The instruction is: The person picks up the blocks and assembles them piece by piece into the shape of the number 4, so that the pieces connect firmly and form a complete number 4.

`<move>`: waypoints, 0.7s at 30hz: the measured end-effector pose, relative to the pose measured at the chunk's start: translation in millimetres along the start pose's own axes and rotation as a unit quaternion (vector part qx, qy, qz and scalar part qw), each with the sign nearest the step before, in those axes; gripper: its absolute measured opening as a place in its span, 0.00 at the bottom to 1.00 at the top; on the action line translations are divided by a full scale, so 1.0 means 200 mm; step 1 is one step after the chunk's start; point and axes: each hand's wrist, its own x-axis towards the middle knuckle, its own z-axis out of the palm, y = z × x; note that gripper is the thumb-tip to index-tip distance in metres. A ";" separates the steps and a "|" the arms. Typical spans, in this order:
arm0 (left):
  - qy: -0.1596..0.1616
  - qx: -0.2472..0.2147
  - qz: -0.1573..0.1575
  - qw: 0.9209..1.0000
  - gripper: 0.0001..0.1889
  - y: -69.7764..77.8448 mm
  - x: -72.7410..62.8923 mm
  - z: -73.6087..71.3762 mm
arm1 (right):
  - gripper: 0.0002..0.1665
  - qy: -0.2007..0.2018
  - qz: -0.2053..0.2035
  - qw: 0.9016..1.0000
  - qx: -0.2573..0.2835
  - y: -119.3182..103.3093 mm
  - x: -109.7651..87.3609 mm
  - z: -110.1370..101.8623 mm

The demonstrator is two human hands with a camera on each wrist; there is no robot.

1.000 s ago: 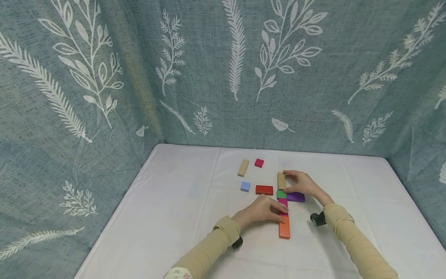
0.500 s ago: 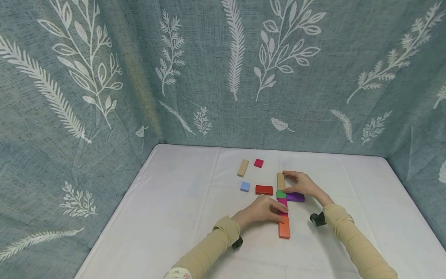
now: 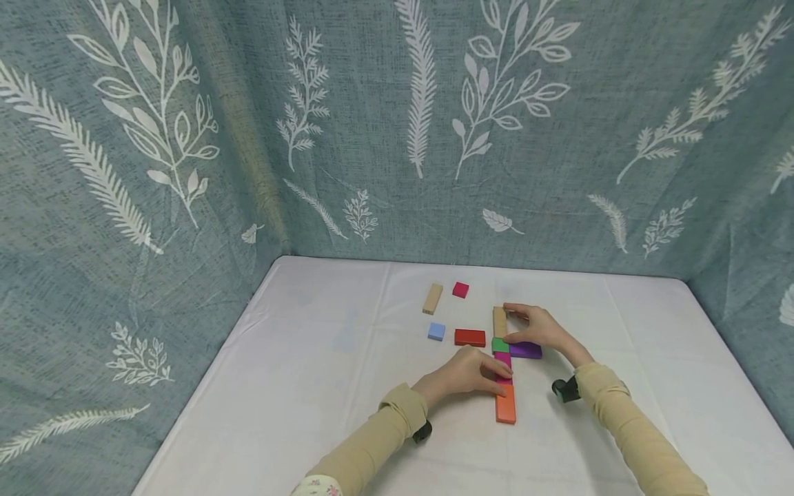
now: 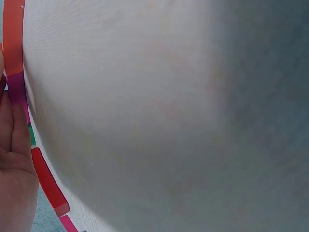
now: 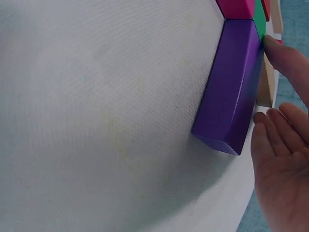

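A column of blocks lies on the white table in the head view: tan [image 3: 499, 319], green [image 3: 500, 345], magenta [image 3: 503, 359] and orange [image 3: 506, 409], end to end. A purple block [image 3: 526, 350] juts right from the green one. My left hand [image 3: 462, 373] touches the column, its fingers over the magenta block and its thumb at the orange block's far end. Spread along the tan block's right side, my right hand [image 3: 541, 327] has its index finger near the far end. Its thumb [image 5: 285, 58] touches the green block in the right wrist view.
Left of the column lie a red block [image 3: 470, 337] and a light blue cube [image 3: 437, 332]. Farther back are another tan block [image 3: 433, 298] and a small crimson block [image 3: 461, 290]. A leaf-patterned curtain [image 3: 384, 138] hangs behind the white table [image 3: 298, 386].
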 end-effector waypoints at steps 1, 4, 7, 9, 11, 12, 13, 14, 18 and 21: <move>0.000 -0.001 0.000 1.000 0.16 0.00 0.00 0.00 | 0.44 -0.001 0.002 1.000 -0.001 0.00 0.00 0.00; 0.002 0.001 0.004 1.000 0.16 0.00 0.00 0.00 | 0.44 -0.002 0.009 1.000 -0.004 -0.01 0.00 -0.01; 0.002 -0.003 0.003 1.000 0.16 0.00 0.00 0.00 | 0.44 0.000 0.012 1.000 -0.005 -0.01 0.00 -0.03; 0.001 -0.007 -0.003 1.000 0.16 0.00 0.00 0.00 | 0.43 0.000 0.009 1.000 -0.005 -0.01 0.00 -0.04; -0.002 -0.010 -0.009 1.000 0.17 -0.01 0.01 0.00 | 0.42 0.001 0.005 1.000 0.000 -0.01 0.00 -0.04; -0.003 -0.011 -0.012 1.000 0.17 -0.01 0.01 0.00 | 0.42 0.002 0.004 1.000 0.006 -0.01 -0.01 -0.05; -0.004 -0.012 -0.013 1.000 0.17 -0.01 0.01 0.00 | 0.42 0.001 0.003 1.000 0.011 -0.02 -0.01 -0.05; -0.004 -0.014 -0.015 1.000 0.17 0.00 0.01 0.00 | 0.42 0.000 0.001 1.000 0.016 -0.02 -0.01 -0.06; 0.000 -0.011 -0.008 1.000 0.17 0.00 0.01 0.00 | 0.42 0.002 -0.005 0.999 0.036 -0.04 -0.02 -0.08; 0.003 -0.012 -0.004 1.000 0.17 0.00 0.01 0.00 | 0.41 0.008 -0.014 0.999 0.049 -0.05 -0.03 -0.10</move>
